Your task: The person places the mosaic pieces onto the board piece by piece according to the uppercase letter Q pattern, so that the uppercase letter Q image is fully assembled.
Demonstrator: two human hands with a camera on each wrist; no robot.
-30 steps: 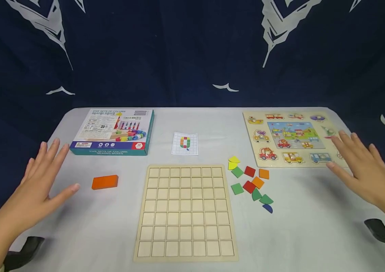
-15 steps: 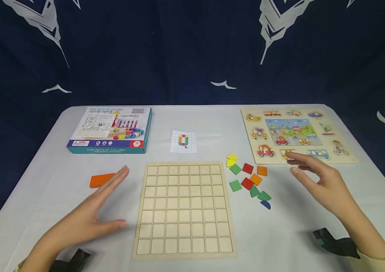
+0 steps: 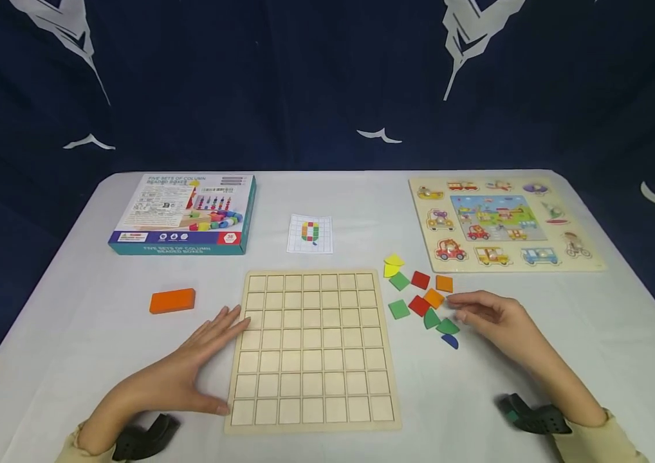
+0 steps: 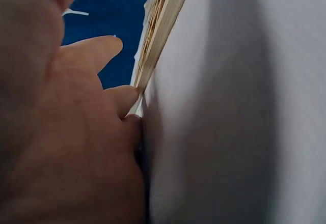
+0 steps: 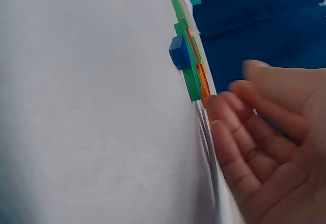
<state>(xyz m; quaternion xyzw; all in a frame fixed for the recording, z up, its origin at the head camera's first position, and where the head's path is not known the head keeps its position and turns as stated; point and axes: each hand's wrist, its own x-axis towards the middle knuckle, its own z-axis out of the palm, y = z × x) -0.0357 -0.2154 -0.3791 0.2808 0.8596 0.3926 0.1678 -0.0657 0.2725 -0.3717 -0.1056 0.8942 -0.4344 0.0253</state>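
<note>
1. Dark blue cloth [image 3: 316, 77] hangs behind the white tabletop [image 3: 362, 212].
2. Left hand [image 3: 185, 370], spread, gripping nothing, at the left edge of the grid board [image 3: 311, 352].
3. Right hand [image 3: 501, 321], holding nothing, just beside the coloured tiles [image 3: 419, 305] right of the grid board.

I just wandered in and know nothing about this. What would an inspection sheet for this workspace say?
Surface: white-covered table.
Job's things: wooden grid board; loose coloured pieces to its right; small pattern card beyond it.
Clutter: bead-set box, vehicle puzzle, orange block.
Grips: left hand at the board's left edge, fingers extended; right hand beside the pieces, no piece seen in it.
Cables: nothing seen.
Surroundings: white-patterned dark blue backdrop.
</note>
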